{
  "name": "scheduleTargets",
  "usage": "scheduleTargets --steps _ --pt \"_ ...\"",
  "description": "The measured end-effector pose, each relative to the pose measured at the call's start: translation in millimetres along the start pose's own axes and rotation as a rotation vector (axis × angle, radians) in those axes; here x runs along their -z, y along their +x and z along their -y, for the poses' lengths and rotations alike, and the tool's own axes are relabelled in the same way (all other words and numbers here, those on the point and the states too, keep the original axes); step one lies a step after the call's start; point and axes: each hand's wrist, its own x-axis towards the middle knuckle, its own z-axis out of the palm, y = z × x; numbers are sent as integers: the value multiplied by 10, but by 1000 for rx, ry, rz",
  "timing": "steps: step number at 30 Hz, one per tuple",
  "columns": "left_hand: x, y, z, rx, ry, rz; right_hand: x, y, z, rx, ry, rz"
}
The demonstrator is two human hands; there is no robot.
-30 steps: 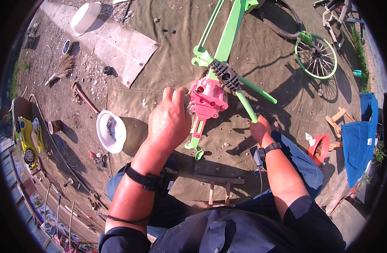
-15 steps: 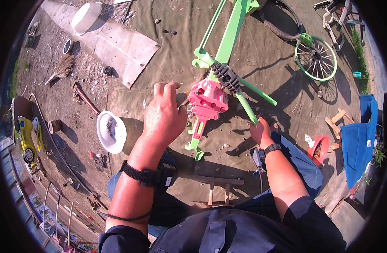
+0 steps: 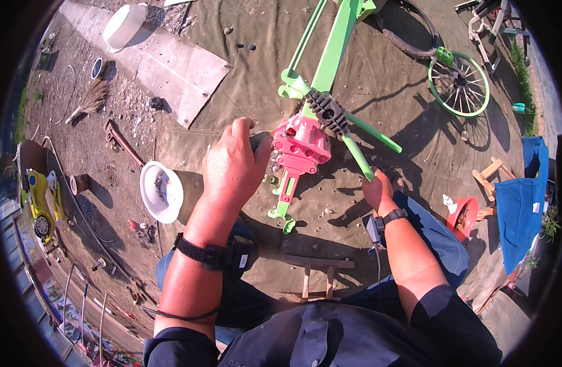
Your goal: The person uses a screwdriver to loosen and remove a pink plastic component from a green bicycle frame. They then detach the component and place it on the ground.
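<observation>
The pink part [image 3: 302, 150] sits ahead of me, near mid-view, on the end of a green frame [image 3: 333, 58]; whether it rests on anything I cannot tell. A dark ribbed block [image 3: 329, 113] lies across their junction. My left fingers [image 3: 240, 128] are just left of the pink part, apart from it, curled and pinched on a dark grey piece [image 3: 259, 140], mostly hidden by my thumb. My right fingers [image 3: 369, 187] are closed round the near end of a green bar [image 3: 359, 156] slanting toward me.

Beneath everything spreads a wrinkled brown ground cloth [image 3: 256, 79], sunlit and crossed by hard shadows. A low wooden stool [image 3: 314, 262] shows by my knees. To my left, a white bowl [image 3: 166, 214] with dark bits inside stands near a reddish pipe wrench [image 3: 127, 144]; beyond lie gravelly soil, a straw broom [image 3: 90, 99] and a flat grey board [image 3: 180, 76] bearing a white tub [image 3: 125, 27]. To my right are a red bowl [image 3: 472, 211], blue fabric [image 3: 520, 208] and, farther off, a green-rimmed spoked wheel [image 3: 460, 81] beside a dark tyre [image 3: 404, 46].
</observation>
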Motion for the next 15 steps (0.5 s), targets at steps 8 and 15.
scheduleTargets --steps 8,15 --pt "6 -2 30 -66 -73 -27 -149 65 -214 28 172 -30" --pt "44 26 66 -65 -71 7 -77 14 -102 45 86 -28"
